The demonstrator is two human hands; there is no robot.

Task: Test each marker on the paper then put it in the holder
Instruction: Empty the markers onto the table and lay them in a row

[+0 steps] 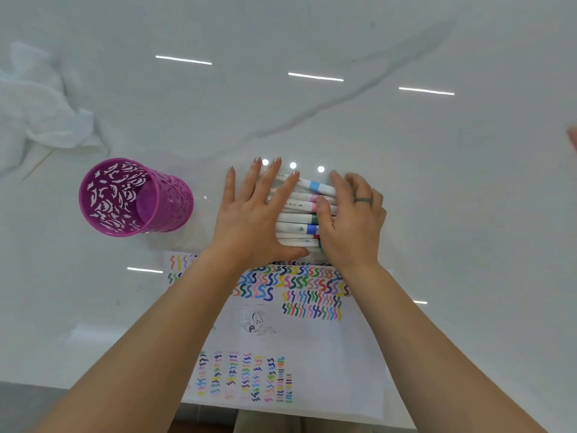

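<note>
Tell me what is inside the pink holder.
Nothing shows inside the holder: only its patterned inner wall and bare purple floor. Its right wall hides a sliver of the floor.

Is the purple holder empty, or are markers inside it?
Empty: the holder shows its bare bottom; all visible markers lie outside it.

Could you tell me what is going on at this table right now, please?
A person has both hands on a row of markers lying on the white table, at the far edge of the paper already covered in coloured test squiggles. The left hand lies flat on them; the right hand cups their right ends, though whether it grips any is unclear. The purple holder stands empty to the left.
</note>
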